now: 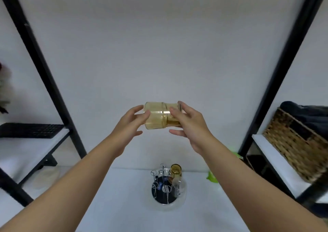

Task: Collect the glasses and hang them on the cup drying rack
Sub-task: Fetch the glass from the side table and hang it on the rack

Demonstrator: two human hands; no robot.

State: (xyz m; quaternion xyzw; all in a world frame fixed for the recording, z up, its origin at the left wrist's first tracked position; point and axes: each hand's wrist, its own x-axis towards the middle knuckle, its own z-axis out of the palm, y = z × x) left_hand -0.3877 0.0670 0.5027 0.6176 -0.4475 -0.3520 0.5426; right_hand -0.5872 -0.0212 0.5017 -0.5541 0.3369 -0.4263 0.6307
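I hold an amber glass (156, 116) on its side, high above the table, with both hands. It has a wide left section and a narrower right one, and may be two nested glasses. My left hand (129, 125) pinches the wide left end with thumb and fingertips. My right hand (190, 123) wraps the narrow right end. Below, the wire cup drying rack (162, 184) stands on a dark round base on the white table (124, 205). One amber glass (176, 170) and one clear glass (179, 187) hang upside down on its right side. The rack's left prongs are bare.
Black-framed shelves flank the table. The left shelf carries a black keyboard (30, 129). On the right shelf stands a woven basket (298, 143) with dark cloth in it. A green object (213, 177) lies on the table to the right of the rack.
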